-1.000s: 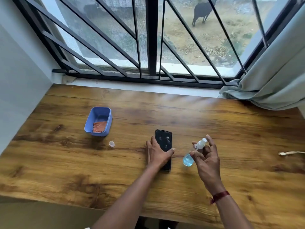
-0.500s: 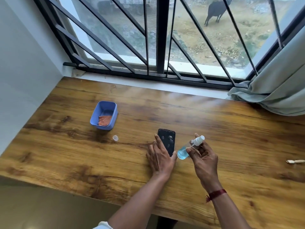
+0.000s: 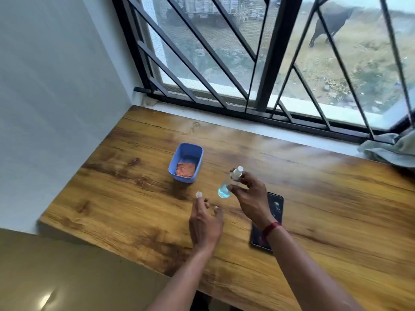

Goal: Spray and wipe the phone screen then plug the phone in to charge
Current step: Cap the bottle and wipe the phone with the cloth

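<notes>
- Wooden table runs under a barred window; grey curtain bunched at far right.
- Phone lies flat, screen up, near centre-right; the right forearm covers part of it.
- Blue tub sits left of centre, further back, with an orange cloth inside.
- Right hand is clamped on the spray bottle, held tilted above the table, left of the phone.
- Left hand has its fingers apart and holds nothing; index tip at a small clear cap, contact unclear.

Blue tub, perhaps orange cloth
</notes>
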Motion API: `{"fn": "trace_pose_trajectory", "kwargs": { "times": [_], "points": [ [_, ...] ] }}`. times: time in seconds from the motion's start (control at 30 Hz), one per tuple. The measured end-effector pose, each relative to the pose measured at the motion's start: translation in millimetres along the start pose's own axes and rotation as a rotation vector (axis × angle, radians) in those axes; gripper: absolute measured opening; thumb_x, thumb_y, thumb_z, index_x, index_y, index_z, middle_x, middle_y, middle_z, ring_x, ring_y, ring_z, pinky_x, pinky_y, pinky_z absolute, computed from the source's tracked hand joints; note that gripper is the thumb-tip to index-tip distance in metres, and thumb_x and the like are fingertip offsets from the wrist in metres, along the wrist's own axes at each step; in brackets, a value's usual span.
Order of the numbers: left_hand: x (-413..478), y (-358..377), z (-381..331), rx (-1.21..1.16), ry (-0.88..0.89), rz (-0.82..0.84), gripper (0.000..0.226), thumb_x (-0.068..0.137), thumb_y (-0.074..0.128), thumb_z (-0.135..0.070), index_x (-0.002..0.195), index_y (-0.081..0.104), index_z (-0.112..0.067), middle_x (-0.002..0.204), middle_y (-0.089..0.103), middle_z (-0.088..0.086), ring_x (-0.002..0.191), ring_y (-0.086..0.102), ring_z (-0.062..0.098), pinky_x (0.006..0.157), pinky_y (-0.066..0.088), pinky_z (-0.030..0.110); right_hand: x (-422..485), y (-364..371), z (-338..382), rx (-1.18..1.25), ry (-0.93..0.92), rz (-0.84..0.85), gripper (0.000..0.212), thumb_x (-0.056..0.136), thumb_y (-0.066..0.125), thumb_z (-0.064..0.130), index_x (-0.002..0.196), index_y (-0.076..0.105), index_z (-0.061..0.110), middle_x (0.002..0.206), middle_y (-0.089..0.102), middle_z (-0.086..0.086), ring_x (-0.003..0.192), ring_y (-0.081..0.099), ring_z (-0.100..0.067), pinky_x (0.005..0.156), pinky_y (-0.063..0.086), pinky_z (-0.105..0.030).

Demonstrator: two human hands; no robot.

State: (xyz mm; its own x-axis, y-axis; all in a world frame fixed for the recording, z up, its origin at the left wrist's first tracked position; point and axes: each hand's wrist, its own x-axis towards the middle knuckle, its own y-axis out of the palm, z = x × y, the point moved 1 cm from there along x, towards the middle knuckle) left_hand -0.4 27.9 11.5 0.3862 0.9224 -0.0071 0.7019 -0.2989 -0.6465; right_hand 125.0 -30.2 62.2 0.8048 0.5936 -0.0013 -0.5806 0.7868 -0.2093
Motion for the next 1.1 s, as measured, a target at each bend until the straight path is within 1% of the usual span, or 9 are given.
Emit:
{"fn": "trace_pose_trajectory", "kwargs": {
  "times": [0.07,0.13,0.27,0.47,0.7,0.8,0.9,1.03,1.1],
  "points": [
    [24.1,-20.7,10.5,-0.014,-0.031,-0.056,0.018,0.083,0.067,-0.022,0.099,0.059,-0.020,0.085,0.063,-0.004,0.078,0.060,0.021,0.066,0.038,0.027,12.0,21.1,-0.9,-0.059,-0.017,0.005,0.037,0.077,0.078,0.000,0.110,0.070,0.015,0.103,0.069,0.012,0.102,0.067,-0.011,0.089,0.057,-0.033],
    [44.8,-34.2,20.7,-0.022,-0.042,-0.065,0.011,0.082,0.069,-0.022,0.091,0.063,-0.021,0.081,0.066,-0.005,0.075,0.062,0.021,0.065,0.040,0.028,21.1,36.7,-3.1,-0.125,-0.037,0.005,0.037,0.077,0.078,0.001,0.110,0.070,0.015,0.103,0.070,0.010,0.100,0.066,-0.010,0.091,0.055,-0.033],
    [71.8,-45.0,35.7,-0.026,-0.024,-0.004,0.010,0.079,0.072,-0.015,0.088,0.073,-0.016,0.085,0.074,0.004,0.077,0.068,0.022,0.071,0.051,0.031,31.4,57.5,-8.3,-0.215,-0.063,0.008,0.034,0.075,0.080,0.001,0.106,0.071,0.012,0.102,0.071,0.004,0.098,0.065,-0.011,0.088,0.053,-0.029],
    [85.0,-47.0,43.6,-0.010,-0.011,0.051,0.012,0.081,0.071,-0.018,0.093,0.076,-0.016,0.089,0.075,0.004,0.079,0.067,0.019,0.069,0.045,0.023,35.7,70.5,-13.5,-0.325,-0.148,0.008,0.036,0.073,0.081,0.000,0.106,0.071,0.011,0.104,0.073,-0.002,0.096,0.066,-0.016,0.087,0.053,-0.029],
    [89.4,-46.3,42.3,-0.023,0.023,0.082,0.017,0.081,0.073,-0.020,0.097,0.076,-0.015,0.091,0.076,0.006,0.081,0.068,0.021,0.073,0.057,0.035,35.9,74.9,-14.6,-0.350,-0.160,0.002,0.040,0.074,0.081,0.002,0.110,0.069,0.011,0.106,0.072,-0.002,0.099,0.066,-0.016,0.087,0.053,-0.025],
    [89.9,-45.7,40.4,-0.035,0.030,0.085,0.018,0.081,0.074,-0.020,0.098,0.076,-0.015,0.091,0.076,0.005,0.080,0.068,0.020,0.072,0.057,0.034,34.7,75.4,-16.1,-0.369,-0.149,0.012,0.046,0.075,0.080,0.002,0.118,0.066,0.011,0.114,0.071,-0.004,0.105,0.065,-0.017,0.086,0.053,-0.020],
    [89.8,-46.2,38.1,-0.037,0.032,0.087,0.018,0.081,0.075,-0.020,0.099,0.076,-0.015,0.091,0.076,0.004,0.078,0.067,0.017,0.069,0.052,0.025,32.7,74.1,-15.3,-0.343,-0.084,0.027,0.063,0.078,0.078,0.001,0.135,0.055,0.013,0.128,0.064,-0.004,0.113,0.059,-0.012,0.079,0.053,-0.014],
    [87.9,-48.6,34.3,-0.053,0.035,0.071,0.018,0.082,0.074,-0.019,0.099,0.076,-0.016,0.089,0.075,0.003,0.079,0.065,0.015,0.071,0.050,0.025,30.4,70.6,-8.2,-0.306,-0.044,0.046,0.070,0.078,0.077,0.000,0.141,0.049,0.012,0.136,0.058,-0.008,0.121,0.058,-0.020,0.087,0.059,-0.039],
    [86.4,-51.2,32.4,-0.061,0.035,0.057,0.018,0.082,0.073,-0.019,0.099,0.075,-0.015,0.087,0.075,0.003,0.078,0.066,0.015,0.071,0.047,0.024,26.2,69.6,-4.6,-0.333,-0.034,0.056,0.070,0.079,0.077,0.000,0.141,0.048,0.012,0.136,0.058,-0.009,0.122,0.057,-0.021,0.090,0.057,-0.040]
  ]
}}
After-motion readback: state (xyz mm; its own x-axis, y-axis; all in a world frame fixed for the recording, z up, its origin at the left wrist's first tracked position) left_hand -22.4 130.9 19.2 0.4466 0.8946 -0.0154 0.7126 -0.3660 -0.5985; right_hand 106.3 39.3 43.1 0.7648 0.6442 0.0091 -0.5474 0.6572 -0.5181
